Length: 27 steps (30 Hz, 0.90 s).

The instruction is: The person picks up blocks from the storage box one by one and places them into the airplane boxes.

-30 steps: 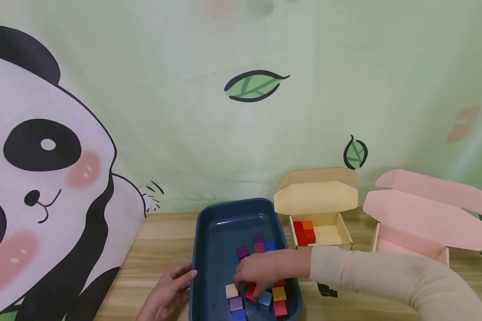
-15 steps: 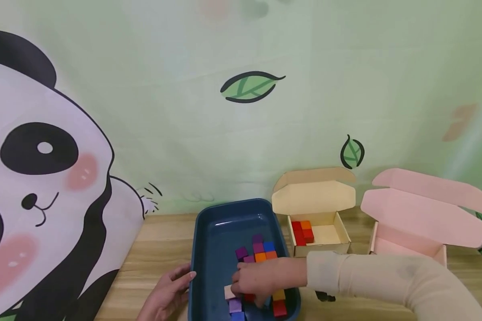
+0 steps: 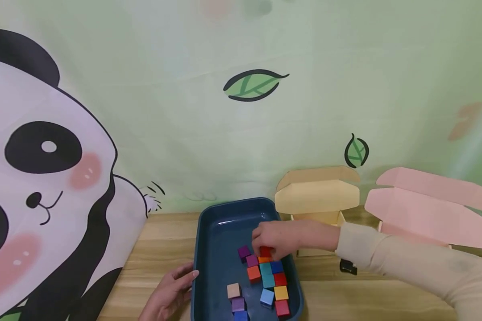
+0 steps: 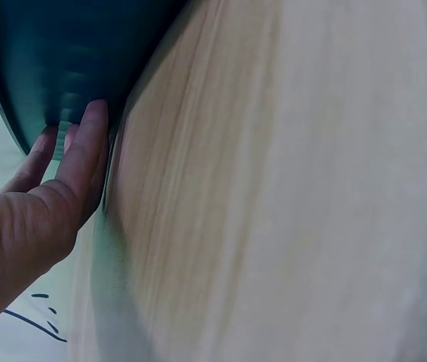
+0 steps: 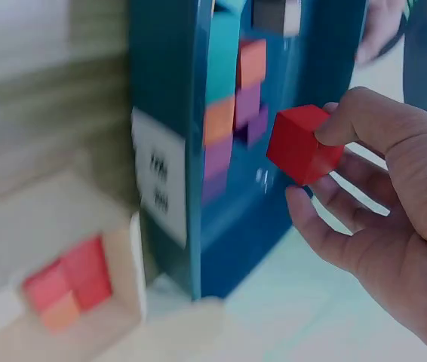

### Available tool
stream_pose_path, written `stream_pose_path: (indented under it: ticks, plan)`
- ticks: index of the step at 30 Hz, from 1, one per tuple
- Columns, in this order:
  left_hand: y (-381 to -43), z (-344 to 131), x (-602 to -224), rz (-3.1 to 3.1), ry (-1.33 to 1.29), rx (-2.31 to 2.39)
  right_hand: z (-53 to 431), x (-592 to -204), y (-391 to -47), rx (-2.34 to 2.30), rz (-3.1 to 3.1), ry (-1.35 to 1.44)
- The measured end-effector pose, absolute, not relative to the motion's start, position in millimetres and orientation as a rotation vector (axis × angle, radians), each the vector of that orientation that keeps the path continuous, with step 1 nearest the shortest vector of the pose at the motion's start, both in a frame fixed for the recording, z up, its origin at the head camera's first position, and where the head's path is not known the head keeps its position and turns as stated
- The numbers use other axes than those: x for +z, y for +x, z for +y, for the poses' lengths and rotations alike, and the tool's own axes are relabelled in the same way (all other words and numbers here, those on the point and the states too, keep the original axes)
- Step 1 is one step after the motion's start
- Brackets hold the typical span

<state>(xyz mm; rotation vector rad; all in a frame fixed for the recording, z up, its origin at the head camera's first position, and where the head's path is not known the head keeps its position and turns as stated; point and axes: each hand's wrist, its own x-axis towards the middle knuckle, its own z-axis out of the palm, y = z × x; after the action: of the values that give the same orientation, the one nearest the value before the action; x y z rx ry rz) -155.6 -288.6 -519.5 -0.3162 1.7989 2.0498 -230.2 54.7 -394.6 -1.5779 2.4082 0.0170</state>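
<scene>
A red cube [image 5: 302, 143] is pinched between the thumb and fingers of my right hand [image 3: 275, 238], raised over the far right part of the dark blue tray [image 3: 225, 236]. Below that hand in the head view lie several coloured cubes: orange-red [image 3: 254, 273], teal [image 3: 268, 281], light blue [image 3: 267, 298] and yellow [image 3: 281, 292] among them. A beige cube [image 3: 233, 290] and a purple one [image 3: 238, 304] stand nearer the front. My left hand [image 3: 169, 290] touches the tray's left outer wall with extended fingers [image 4: 89, 143], the thumb at the rim.
Behind my right forearm stands a cream cardboard box [image 3: 317, 197], lid up; red and orange cubes [image 5: 85, 271] sit inside it. A pink box [image 3: 430, 214] with a raised lid is farther right. A small black object [image 3: 347, 267] lies on the wooden table [image 3: 160, 240].
My right hand has lifted the red cube from among the others and moved it up and right, away from the tray's front part. The left hand stays at the tray's side.
</scene>
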Motion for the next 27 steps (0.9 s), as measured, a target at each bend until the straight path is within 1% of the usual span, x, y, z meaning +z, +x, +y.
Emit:
stream_pose_path:
  ticks: [6, 17, 22, 27]
  plan:
    - [-156.8, -287.5, -520.5, 1.792, -0.304, 2.060, 89.0, -382.3, -251.6, 0.012, 2.498, -1.506]
    - [-156.2, -289.1, -519.8, 1.787, -0.307, 2.066, 135.2, -380.8, -283.4, 0.066, 2.528, -1.410]
    - [-156.6, -288.1, -519.2, 1.779, -0.300, 2.072, 151.8, -386.2, -293.7, 0.089, 2.537, -1.353]
    - [-156.2, -288.1, -519.8, 1.775, -0.286, 2.084, 162.5, -401.2, -296.6, 0.133, 2.487, -1.296]
